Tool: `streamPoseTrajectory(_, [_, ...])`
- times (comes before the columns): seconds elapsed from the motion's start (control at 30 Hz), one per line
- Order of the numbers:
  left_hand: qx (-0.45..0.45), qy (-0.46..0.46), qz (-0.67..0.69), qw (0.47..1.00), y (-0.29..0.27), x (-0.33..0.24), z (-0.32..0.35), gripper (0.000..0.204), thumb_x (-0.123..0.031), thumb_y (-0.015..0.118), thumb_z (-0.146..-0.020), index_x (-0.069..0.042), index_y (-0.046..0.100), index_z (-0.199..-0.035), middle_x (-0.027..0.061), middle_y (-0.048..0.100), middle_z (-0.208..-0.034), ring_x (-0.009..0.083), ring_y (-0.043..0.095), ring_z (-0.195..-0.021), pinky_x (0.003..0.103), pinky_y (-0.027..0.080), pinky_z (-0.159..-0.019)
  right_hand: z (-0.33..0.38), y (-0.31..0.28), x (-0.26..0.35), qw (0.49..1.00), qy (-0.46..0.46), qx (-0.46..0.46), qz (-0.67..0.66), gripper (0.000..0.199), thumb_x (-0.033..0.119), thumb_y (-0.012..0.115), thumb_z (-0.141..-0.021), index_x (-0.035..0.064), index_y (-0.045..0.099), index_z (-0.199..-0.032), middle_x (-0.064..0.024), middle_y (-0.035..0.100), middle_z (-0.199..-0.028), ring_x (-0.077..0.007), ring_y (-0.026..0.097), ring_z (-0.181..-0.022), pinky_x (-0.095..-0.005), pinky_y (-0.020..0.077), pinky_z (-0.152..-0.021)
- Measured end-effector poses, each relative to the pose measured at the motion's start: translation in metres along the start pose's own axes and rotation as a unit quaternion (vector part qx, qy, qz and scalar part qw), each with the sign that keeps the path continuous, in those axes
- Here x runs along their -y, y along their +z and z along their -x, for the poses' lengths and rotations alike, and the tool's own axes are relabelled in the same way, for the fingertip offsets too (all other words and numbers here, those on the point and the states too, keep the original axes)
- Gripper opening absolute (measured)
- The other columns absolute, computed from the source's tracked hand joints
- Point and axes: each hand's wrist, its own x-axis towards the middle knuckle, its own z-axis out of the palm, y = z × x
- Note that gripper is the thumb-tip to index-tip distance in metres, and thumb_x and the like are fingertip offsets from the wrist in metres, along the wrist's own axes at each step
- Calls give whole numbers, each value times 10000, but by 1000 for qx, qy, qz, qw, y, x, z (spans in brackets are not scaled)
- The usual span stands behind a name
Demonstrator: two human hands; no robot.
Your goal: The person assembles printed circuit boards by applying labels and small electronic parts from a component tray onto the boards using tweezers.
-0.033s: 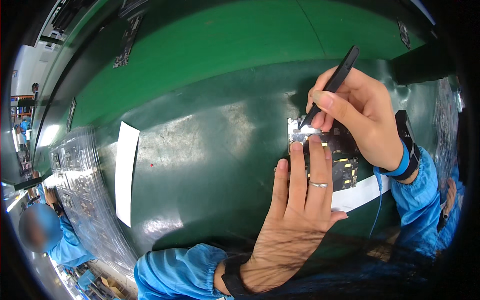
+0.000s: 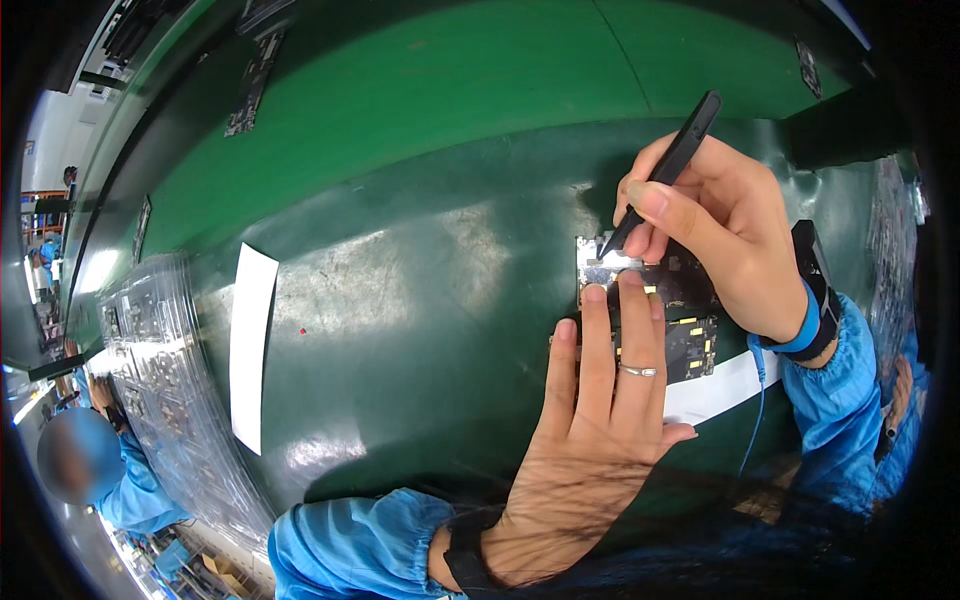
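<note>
In my right hand is a slim black pointed tool, pinched between thumb and fingers. It slants down to the left, its tip at a silvery part of a dark circuit board; I cannot tell whether it is tweezers or a pick. My left hand lies open, fingers stretched, with its fingertips on the board's near edge. Partly covered by those fingers, a second dark board with yellow patches lies just nearer. A white paper strip shows beside it.
A white paper strip lies on the green mat, left of a tiny red speck. Clear plastic trays holding boards stand farther left. A blue cord hangs from my right wristband. Other people sit at both sides.
</note>
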Motion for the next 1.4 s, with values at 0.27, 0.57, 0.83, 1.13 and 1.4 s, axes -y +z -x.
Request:
streamPoseTrajectory(0.27, [1,-3,-23,1000,2,-1,-3,946,-685,618,-822,27,522,-1438,222,432,-1517,396,437,-1406,483,352,-1168,0,-2,-3,1000,-20,-6,17,166,147,621,-1014,-12,633,-1059,-68,671,-921,-95,651,-780,-231,510,-697])
streamPoseTrajectory(0.57, [-158,-11,-53,986,45,6,0,952,-639,680,-784,31,488,-1433,344,401,-1493,441,467,-1366,485,429,-1124,6,-17,18,989,-74,50,114,191,74,642,-972,-41,642,-1125,-131,680,-1001,-144,661,-855,-262,533,-755])
streamPoseTrajectory(0.83, [78,98,61,990,-25,-44,50,867,-676,388,-967,2,410,-1507,216,386,-1560,393,363,-1457,533,244,-1235,74,-23,34,982,-98,69,146,208,121,671,-919,-52,642,-1031,-201,686,-952,-218,691,-789,-319,573,-733])
streamPoseTrajectory(1.13, [134,150,-65,977,-3,-52,72,745,-553,401,-1012,25,455,-1478,236,383,-1556,406,372,-1470,516,268,-1234,105,-23,-17,979,-129,95,126,150,36,717,-902,-49,675,-1018,-173,713,-955,-249,707,-768,-326,544,-693])
streamPoseTrajectory(1.4, [54,131,-76,987,4,-55,76,502,-292,406,-1027,-7,553,-1413,212,534,-1435,383,495,-1393,484,350,-1199,106,-26,-10,966,-143,129,174,155,28,732,-884,-30,684,-1020,-147,718,-961,-183,660,-645,-259,493,-563])
